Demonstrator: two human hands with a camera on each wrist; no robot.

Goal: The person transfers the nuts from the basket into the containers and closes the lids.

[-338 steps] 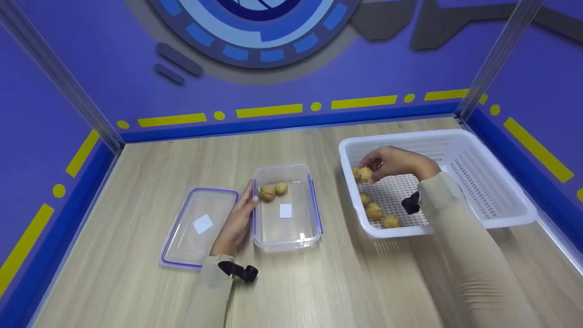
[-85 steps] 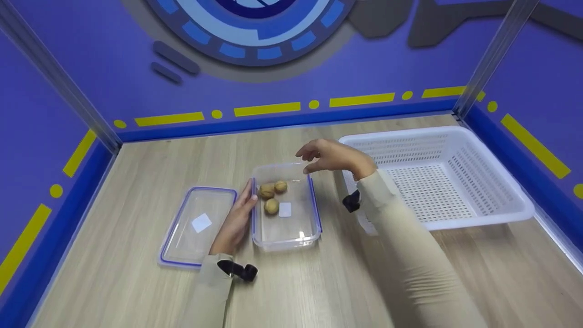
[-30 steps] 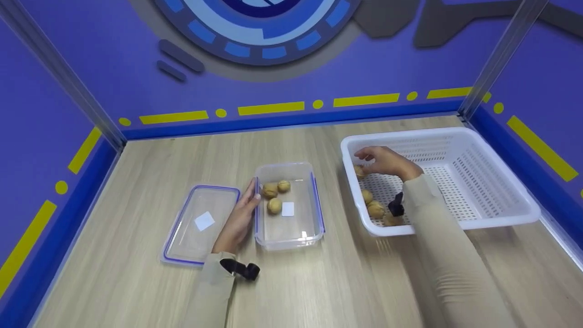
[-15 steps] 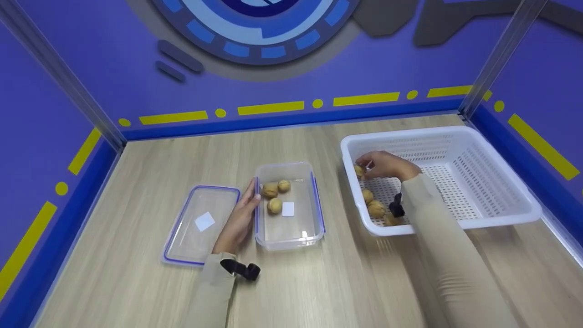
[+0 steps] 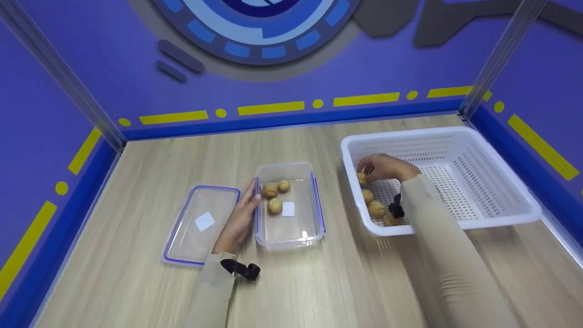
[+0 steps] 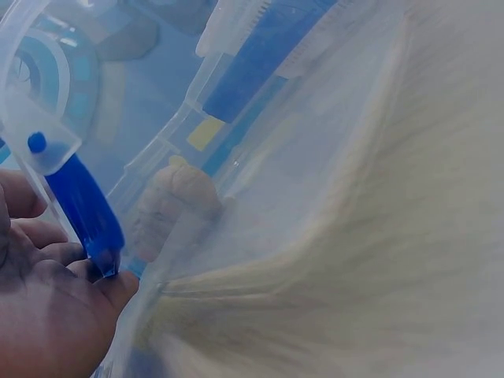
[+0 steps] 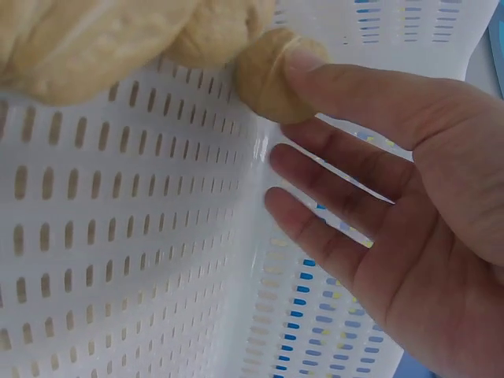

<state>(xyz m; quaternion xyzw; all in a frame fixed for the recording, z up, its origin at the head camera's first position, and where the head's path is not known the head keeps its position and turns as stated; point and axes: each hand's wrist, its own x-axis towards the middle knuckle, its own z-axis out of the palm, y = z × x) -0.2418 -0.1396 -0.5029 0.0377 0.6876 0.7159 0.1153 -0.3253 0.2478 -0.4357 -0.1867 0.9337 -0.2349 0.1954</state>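
In the head view my left hand holds the left side of a clear plastic food container with purple-blue edging, thumb at the rim and fingers along the outer wall. Its blue clip hangs down by the fingers in the left wrist view. Inside lie 3 walnuts, grouped at the left. My right hand is down inside a white basket. There it pinches a walnut, thumb on top of the shell, the other fingers spread below. Several more walnuts lie along the basket's left wall.
A clear lid with a purple-blue edge and a white label lies left of the container, partly behind my left hand. Blue printed panels enclose the wooden table at the back and sides.
A third walnut has come into the container. My right hand went from the basket to the container and back, and now draws a walnut slightly nearer. My left hand stays put.
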